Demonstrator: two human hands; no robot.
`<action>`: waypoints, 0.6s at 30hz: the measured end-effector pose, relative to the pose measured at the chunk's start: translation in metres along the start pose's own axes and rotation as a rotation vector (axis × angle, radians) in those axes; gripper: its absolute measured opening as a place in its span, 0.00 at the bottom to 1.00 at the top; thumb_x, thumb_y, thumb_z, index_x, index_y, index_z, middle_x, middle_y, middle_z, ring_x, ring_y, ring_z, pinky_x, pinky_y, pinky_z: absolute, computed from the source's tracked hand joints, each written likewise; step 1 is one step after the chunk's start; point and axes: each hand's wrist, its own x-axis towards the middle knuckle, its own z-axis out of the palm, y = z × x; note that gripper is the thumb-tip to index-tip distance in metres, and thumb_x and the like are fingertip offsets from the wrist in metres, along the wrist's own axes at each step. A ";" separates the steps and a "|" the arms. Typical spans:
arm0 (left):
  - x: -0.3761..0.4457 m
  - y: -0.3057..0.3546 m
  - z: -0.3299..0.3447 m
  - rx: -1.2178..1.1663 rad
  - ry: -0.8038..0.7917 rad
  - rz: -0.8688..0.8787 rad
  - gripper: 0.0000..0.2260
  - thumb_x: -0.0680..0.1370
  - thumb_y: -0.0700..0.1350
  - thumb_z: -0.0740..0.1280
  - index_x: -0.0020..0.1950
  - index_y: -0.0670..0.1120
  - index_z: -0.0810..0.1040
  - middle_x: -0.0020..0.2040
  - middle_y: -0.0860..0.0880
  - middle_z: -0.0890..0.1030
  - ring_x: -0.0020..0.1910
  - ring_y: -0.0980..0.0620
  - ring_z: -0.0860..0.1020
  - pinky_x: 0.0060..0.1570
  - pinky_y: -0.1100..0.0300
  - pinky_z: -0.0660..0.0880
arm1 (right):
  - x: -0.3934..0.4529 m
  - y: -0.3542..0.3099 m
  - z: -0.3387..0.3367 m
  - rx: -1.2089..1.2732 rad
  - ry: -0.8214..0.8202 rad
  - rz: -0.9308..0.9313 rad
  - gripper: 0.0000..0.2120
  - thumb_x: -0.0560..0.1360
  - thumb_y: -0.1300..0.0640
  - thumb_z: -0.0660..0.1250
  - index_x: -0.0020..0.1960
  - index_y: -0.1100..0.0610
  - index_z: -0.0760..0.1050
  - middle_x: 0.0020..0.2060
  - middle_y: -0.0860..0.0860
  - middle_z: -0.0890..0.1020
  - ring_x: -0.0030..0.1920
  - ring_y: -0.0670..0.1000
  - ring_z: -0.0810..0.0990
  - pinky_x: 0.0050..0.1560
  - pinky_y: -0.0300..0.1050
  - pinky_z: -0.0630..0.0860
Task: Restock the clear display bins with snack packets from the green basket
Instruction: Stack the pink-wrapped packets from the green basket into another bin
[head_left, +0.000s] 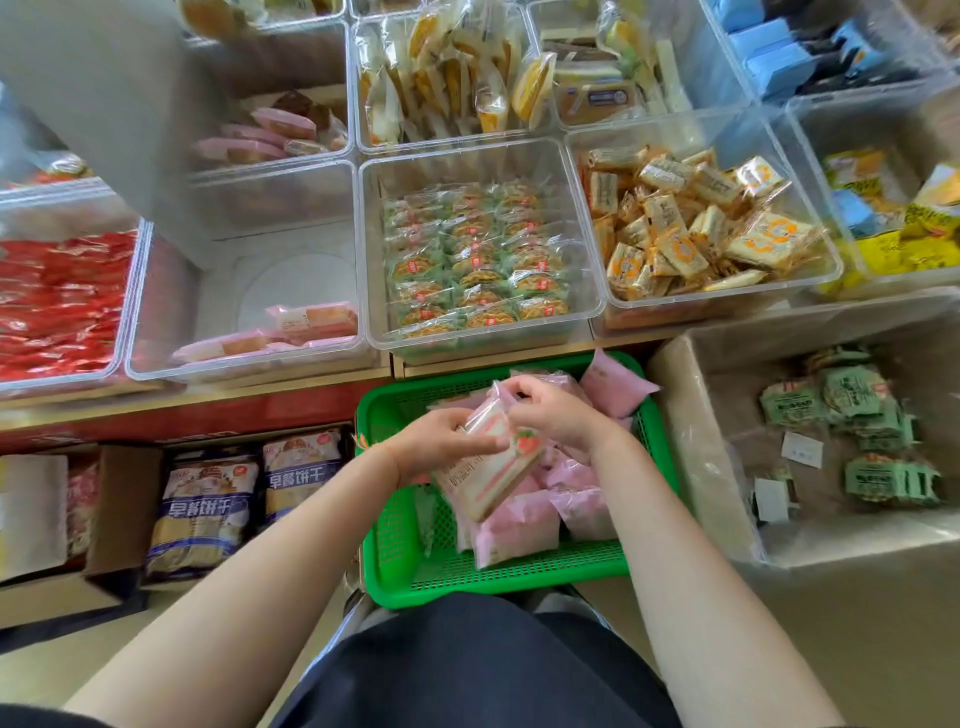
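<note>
1. Above the green basket, both hands hold one sandwich packet; its long axis runs diagonally, the sealed end up between the hands and the lower end pointing down toward the person.
2. The left hand curls its fingers round the packet's upper left edge.
3. The right hand pinches the crimped top of the wrapper.
4. Under the held packet, the basket holds a heap of pink packets; they overlap too much to count exactly, several at least.
5. Beyond the basket and to its left stands a clear bin with about three of the pink packets lying flat at its near wall.
6. Straight beyond the basket, a second bin holds green-wrapped biscuits in three neat columns.
7. To the basket's right sits a cardboard box with loose green packets.
</note>
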 end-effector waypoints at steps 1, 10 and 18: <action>0.002 -0.003 0.001 -0.031 -0.038 -0.018 0.15 0.72 0.53 0.75 0.55 0.48 0.82 0.49 0.49 0.86 0.48 0.50 0.84 0.50 0.57 0.80 | 0.005 0.002 0.000 0.030 0.106 -0.015 0.14 0.74 0.55 0.68 0.60 0.52 0.75 0.55 0.54 0.81 0.53 0.54 0.82 0.50 0.48 0.80; 0.013 -0.037 0.013 -0.458 0.093 -0.125 0.08 0.76 0.38 0.71 0.55 0.42 0.79 0.47 0.44 0.85 0.43 0.48 0.84 0.41 0.57 0.80 | 0.034 0.037 -0.033 0.141 0.385 0.308 0.28 0.78 0.57 0.64 0.75 0.44 0.58 0.59 0.55 0.75 0.41 0.58 0.86 0.39 0.49 0.83; 0.009 -0.052 -0.001 -0.548 0.245 -0.201 0.14 0.75 0.38 0.72 0.60 0.40 0.78 0.52 0.40 0.84 0.50 0.41 0.83 0.53 0.46 0.79 | 0.047 0.041 -0.016 0.717 0.657 0.265 0.13 0.79 0.48 0.66 0.58 0.55 0.72 0.51 0.57 0.81 0.49 0.60 0.84 0.45 0.56 0.84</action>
